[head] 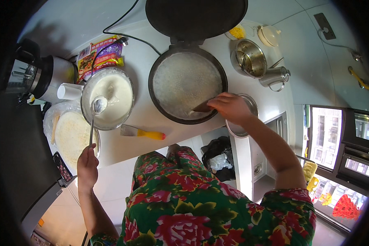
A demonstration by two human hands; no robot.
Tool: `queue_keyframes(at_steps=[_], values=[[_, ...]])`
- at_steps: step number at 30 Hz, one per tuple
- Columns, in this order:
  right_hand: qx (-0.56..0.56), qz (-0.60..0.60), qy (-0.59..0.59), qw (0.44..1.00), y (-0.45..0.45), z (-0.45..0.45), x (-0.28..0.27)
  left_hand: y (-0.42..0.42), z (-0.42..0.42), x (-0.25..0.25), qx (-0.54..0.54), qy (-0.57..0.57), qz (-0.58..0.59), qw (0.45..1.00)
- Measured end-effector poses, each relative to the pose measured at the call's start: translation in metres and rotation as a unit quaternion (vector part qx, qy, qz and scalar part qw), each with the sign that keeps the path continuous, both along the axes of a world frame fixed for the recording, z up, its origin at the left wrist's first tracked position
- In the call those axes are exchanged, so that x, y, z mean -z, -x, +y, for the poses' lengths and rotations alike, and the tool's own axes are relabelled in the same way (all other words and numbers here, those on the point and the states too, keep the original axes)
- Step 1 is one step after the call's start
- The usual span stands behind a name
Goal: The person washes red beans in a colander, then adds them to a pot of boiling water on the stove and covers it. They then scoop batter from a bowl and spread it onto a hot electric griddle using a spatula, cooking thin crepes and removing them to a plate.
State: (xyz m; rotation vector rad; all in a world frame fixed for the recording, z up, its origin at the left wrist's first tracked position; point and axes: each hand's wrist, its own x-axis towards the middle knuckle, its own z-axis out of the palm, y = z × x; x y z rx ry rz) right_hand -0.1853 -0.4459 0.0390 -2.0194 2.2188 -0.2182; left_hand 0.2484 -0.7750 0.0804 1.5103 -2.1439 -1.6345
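My left hand (87, 167) grips the handle of a metal ladle (99, 105), whose bowl is over a glass bowl of pale batter (120, 98). With my right hand (230, 107) I hold a thin brown scraper (203, 106) at the lower right rim of a round electric griddle (151, 89). A thin whitish layer of batter (186, 83) covers the griddle's plate, and the dark lid (196, 18) stands raised behind it. A spatula with a yellow handle (150, 134) lies on the counter between bowl and griddle.
Left are a stack of flat pancakes (72, 135), a white cup (70, 91), a blender (46, 77) and a colourful food packet (103, 57). Right are a steel pot (250, 58), a metal mug (275, 77), a metal basin (238, 130) and yellow shreds in a bowl (236, 32). A black power cord (135, 38) crosses behind.
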Motion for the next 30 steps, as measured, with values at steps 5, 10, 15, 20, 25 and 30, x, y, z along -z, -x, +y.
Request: queue_keyframes(at_steps=[5,10,15,20,25,30], values=[[0.154,-0.076,-0.075,0.982,0.009,-0.007,-0.017,0.001,0.004,0.005,0.016,0.026,-0.001,1.000],[0.315,-0.111,-0.050,0.941,-0.015,-0.013,0.013,0.019,0.038,-0.003,0.082,0.034,0.087,0.992],[0.372,-0.157,-0.010,0.915,-0.039,-0.022,0.023,0.069,0.083,-0.017,0.209,-0.083,0.027,0.974],[0.397,-0.167,0.015,0.902,-0.040,-0.021,0.035,0.102,0.105,-0.004,0.252,-0.122,0.009,0.960],[0.237,-0.186,0.020,0.953,-0.023,-0.022,0.018,0.091,0.090,-0.002,0.183,-0.103,0.064,0.976],[0.026,-0.091,-0.150,0.984,-0.006,-0.055,0.008,0.063,0.052,0.005,0.028,-0.109,0.112,0.987]])
